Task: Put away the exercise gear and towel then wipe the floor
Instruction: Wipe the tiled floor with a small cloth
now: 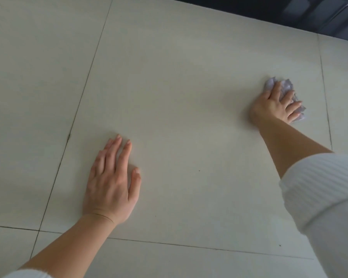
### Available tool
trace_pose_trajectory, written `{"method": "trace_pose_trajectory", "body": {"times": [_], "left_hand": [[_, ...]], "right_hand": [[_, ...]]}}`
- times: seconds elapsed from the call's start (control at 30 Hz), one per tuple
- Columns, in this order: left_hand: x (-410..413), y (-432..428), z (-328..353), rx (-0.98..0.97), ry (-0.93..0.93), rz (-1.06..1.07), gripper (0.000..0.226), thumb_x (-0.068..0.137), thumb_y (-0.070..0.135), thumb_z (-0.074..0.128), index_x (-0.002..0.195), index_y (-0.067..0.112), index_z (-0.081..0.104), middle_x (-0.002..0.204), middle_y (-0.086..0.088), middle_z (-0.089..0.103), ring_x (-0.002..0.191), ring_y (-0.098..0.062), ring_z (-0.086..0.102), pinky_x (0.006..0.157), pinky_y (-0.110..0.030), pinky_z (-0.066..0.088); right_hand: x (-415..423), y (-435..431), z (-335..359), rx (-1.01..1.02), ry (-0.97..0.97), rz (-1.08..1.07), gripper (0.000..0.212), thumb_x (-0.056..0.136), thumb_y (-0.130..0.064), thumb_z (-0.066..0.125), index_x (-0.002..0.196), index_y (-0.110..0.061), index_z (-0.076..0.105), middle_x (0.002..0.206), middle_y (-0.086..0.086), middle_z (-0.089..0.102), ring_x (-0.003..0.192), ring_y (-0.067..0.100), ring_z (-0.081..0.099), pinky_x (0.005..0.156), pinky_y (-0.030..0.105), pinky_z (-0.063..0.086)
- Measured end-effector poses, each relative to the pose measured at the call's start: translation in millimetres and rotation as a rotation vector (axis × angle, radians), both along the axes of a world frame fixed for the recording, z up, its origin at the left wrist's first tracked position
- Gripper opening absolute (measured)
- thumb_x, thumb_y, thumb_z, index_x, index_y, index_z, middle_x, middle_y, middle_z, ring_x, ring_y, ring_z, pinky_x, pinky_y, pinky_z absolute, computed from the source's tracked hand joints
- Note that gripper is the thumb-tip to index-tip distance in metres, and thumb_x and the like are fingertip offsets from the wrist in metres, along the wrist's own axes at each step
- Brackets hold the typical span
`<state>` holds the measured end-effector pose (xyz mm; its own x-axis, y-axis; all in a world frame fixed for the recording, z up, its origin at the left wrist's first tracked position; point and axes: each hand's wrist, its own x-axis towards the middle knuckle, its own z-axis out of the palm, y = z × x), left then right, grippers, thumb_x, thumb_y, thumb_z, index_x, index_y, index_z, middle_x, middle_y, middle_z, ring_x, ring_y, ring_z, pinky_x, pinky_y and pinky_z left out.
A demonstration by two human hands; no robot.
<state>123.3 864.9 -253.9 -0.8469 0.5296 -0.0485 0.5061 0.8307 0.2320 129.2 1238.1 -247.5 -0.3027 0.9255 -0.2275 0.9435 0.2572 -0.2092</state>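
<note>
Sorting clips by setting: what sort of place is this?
Probably an indoor room, perhaps in a home: the floor is large pale tiles with thin grout lines, a dark unit, maybe furniture, stands along its far edge, and the right hand presses a crumpled cloth onto the tiles.

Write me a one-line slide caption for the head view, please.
The right hand presses a crumpled pale cloth onto the tiled floor; the left hand rests flat.
</note>
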Motion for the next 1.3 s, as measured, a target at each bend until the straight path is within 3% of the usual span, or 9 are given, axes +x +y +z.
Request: {"method": "trace_pose_trajectory", "body": {"times": [0.13, 0.33, 0.47, 0.53, 0.73, 0.83, 1.03, 1.2, 1.3], "left_hand": [[-2, 2, 0, -0.011, -0.005, 0.01, 0.06, 0.089, 0.035, 0.032, 0.142, 0.007, 0.036, 0.151, -0.014, 0.031, 0.14, -0.028, 0.026, 0.114, -0.038, 0.016], [-1, 1, 3, -0.029, -0.025, 0.02, 0.06, 0.088, 0.035, 0.033, 0.142, 0.009, 0.036, 0.151, -0.012, 0.031, 0.139, -0.027, 0.025, 0.114, -0.036, 0.014], [-2, 2, 5, -0.021, -0.018, 0.018, 0.06, 0.087, 0.035, 0.034, 0.141, 0.008, 0.038, 0.151, -0.013, 0.033, 0.138, -0.027, 0.026, 0.113, -0.037, 0.016], [-1, 1, 5, -0.015, -0.012, 0.017, 0.06, 0.087, 0.035, 0.034, 0.141, 0.008, 0.038, 0.15, -0.013, 0.033, 0.138, -0.027, 0.026, 0.113, -0.038, 0.016], [-2, 1, 2, -0.008, -0.015, 0.017, 0.06, 0.088, 0.036, 0.033, 0.141, 0.008, 0.037, 0.151, -0.012, 0.032, 0.139, -0.028, 0.025, 0.113, -0.039, 0.018], [-2, 0, 0, -0.016, -0.015, 0.016, 0.06, 0.088, 0.036, 0.033, 0.141, 0.009, 0.036, 0.151, -0.012, 0.031, 0.139, -0.028, 0.025, 0.113, -0.039, 0.017], [-1, 0, -1, 0.003, -0.007, 0.024, 0.061, 0.087, 0.037, 0.032, 0.141, 0.009, 0.038, 0.151, -0.013, 0.031, 0.139, -0.029, 0.026, 0.112, -0.039, 0.018], [-1, 1, -1, 0.031, 0.013, 0.034, 0.062, 0.086, 0.039, 0.031, 0.14, 0.01, 0.04, 0.151, -0.012, 0.033, 0.137, -0.029, 0.028, 0.111, -0.042, 0.023], [-1, 1, 0, 0.039, 0.007, 0.027, 0.062, 0.086, 0.039, 0.031, 0.14, 0.01, 0.039, 0.15, -0.012, 0.032, 0.137, -0.031, 0.029, 0.11, -0.046, 0.028]], "right_hand": [[-61, -21, 7, -0.047, 0.021, 0.165, 0.054, 0.101, -0.053, 0.009, 0.153, -0.04, 0.008, 0.163, 0.0, -0.003, 0.147, 0.035, -0.009, 0.116, 0.047, -0.012], [-94, -135, 2, -0.026, 0.088, 0.882, 0.049, 0.102, -0.044, 0.021, 0.151, -0.044, 0.013, 0.163, -0.002, 0.002, 0.149, 0.028, -0.007, 0.118, 0.041, -0.011], [-73, -135, 3, -0.029, 0.074, 1.289, 0.048, 0.104, -0.044, 0.021, 0.151, -0.042, 0.015, 0.162, -0.003, 0.006, 0.149, 0.024, -0.003, 0.12, 0.038, -0.007], [-67, -99, -2, 0.03, 0.058, 1.246, 0.05, 0.102, -0.044, 0.019, 0.152, -0.036, 0.018, 0.162, 0.002, 0.011, 0.149, 0.026, 0.003, 0.12, 0.036, -0.003], [-19, -7, -3, 0.049, 0.014, 0.266, 0.052, 0.101, -0.05, 0.013, 0.152, -0.039, 0.016, 0.163, 0.003, 0.006, 0.148, 0.032, 0.001, 0.119, 0.046, -0.006], [-19, -24, 8, -0.039, 0.014, 0.06, 0.052, 0.102, -0.044, 0.016, 0.153, -0.037, 0.013, 0.163, 0.004, 0.001, 0.148, 0.035, -0.004, 0.116, 0.047, -0.009], [-6, -137, -2, 0.025, 0.144, 0.669, 0.05, 0.102, -0.041, 0.029, 0.151, -0.04, 0.019, 0.162, 0.0, 0.009, 0.149, 0.03, -0.003, 0.118, 0.04, -0.009], [67, -210, 2, -0.063, 0.187, 0.956, 0.05, 0.1, -0.044, 0.019, 0.15, -0.043, 0.02, 0.162, -0.005, 0.007, 0.149, 0.025, -0.006, 0.117, 0.033, -0.016], [110, -229, -1, -0.046, 0.153, 1.093, 0.049, 0.101, -0.043, 0.02, 0.149, -0.039, 0.027, 0.16, -0.001, 0.018, 0.149, 0.028, 0.005, 0.12, 0.039, -0.004]]}}
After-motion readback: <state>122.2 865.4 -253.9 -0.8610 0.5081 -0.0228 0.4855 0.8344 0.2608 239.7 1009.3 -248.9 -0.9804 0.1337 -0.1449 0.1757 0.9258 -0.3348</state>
